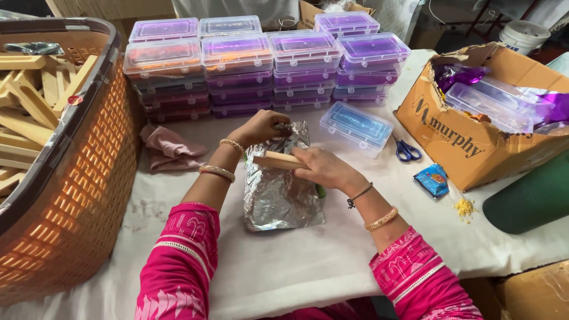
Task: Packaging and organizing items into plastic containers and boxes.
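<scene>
A silver foil pouch lies on the white cloth-covered table in front of me. My left hand pinches its top edge, fingers closed on the foil. My right hand grips a light wooden piece laid across the pouch's upper part. A bit of something green shows at the pouch's right edge. Both wrists wear gold bangles, and both sleeves are pink.
Stacks of clear lidded plastic boxes with purple contents stand behind. One clear box lies alone, with blue scissors beside it. An orange basket of wooden pieces stands left, a cardboard box right. A pink cloth, a blue packet and a green roll lie nearby.
</scene>
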